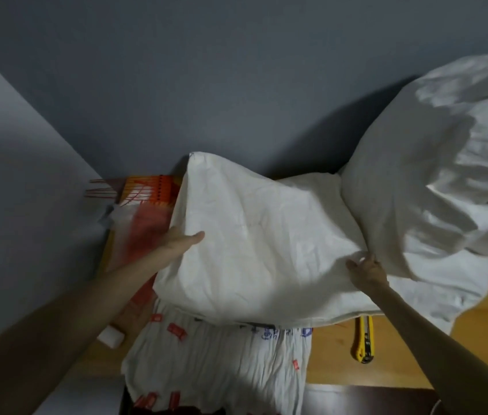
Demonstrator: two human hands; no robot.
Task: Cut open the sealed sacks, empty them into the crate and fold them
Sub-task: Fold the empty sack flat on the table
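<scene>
White sack [266, 244] lies crosswise before you, long axis left to right. Your left hand [181, 244] holds its left edge, thumb on top, fingers hidden beneath; your right hand [368, 271] pinches its right part, both about equally near.

Feed's dim & greyish. I see soft shadow on wall [311, 139] left of big sack [434, 163]; wide-angle bends edges, btm-left corner blurry.
</scene>
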